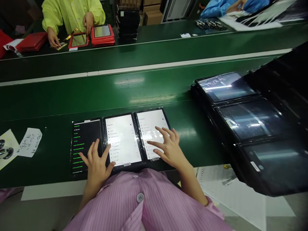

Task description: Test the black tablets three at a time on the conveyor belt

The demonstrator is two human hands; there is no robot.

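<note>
Three tablets lie side by side on the green bench in front of me. The left tablet (84,136) shows a dark screen with green text lines. The middle tablet (124,136) and the right tablet (150,123) show white settings lists. My left hand (96,162) rests open with fingers spread over the left tablet, thumb reaching onto the middle one. My right hand (168,147) lies open with fingers spread on the right tablet's screen. Neither hand holds anything.
A stack of dark tablets in black trays (252,122) fills the right side. Paper notes (30,141) lie at the left. A green conveyor belt (144,83) runs behind. Across it, a person in a yellow coat (72,12) handles red-cased tablets (102,33).
</note>
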